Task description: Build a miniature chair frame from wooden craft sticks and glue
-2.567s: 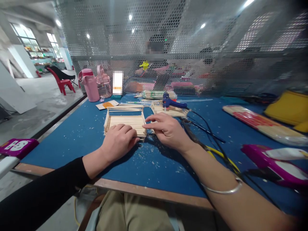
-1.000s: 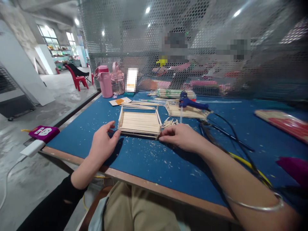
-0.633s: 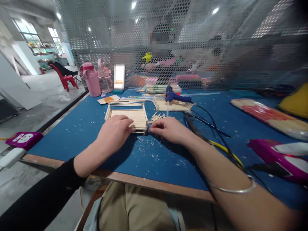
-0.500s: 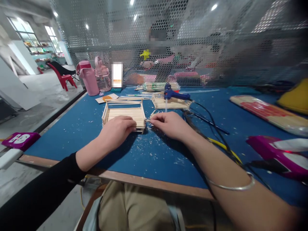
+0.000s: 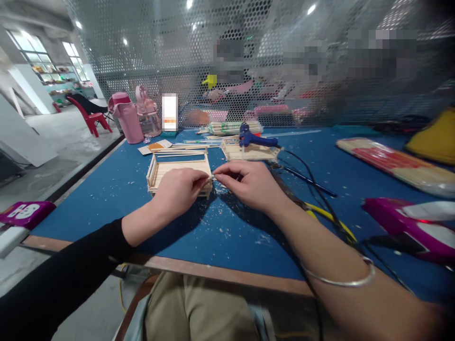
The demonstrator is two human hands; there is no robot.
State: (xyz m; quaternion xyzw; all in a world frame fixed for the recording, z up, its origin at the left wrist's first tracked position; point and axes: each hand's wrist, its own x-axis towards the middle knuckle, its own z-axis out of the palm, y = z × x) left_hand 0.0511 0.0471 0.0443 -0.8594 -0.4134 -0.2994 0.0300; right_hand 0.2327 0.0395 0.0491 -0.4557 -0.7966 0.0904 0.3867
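A shallow tray built of thin wooden sticks (image 5: 170, 168) lies on the blue table (image 5: 227, 227) in front of me. My left hand (image 5: 179, 190) rests curled on the tray's near right corner, fingers pressed together. My right hand (image 5: 250, 183) is just right of that corner, thumb and forefinger pinched on a short wooden stick (image 5: 217, 176) whose tip meets my left fingertips. Small stick pieces beside the tray are mostly hidden behind my right hand.
A blue glue gun (image 5: 254, 140) lies on a second stick tray (image 5: 249, 151), its cables running right. Stick bundles (image 5: 232, 127), pink bottles (image 5: 128, 118), a packet of sticks (image 5: 394, 166), a purple box (image 5: 408, 227) and a power strip (image 5: 23, 213) surround the work. People sit behind the mesh screen.
My left hand came back onto the tray's near corner. My right hand picked a short stick from beside the tray and brought it up to that corner.
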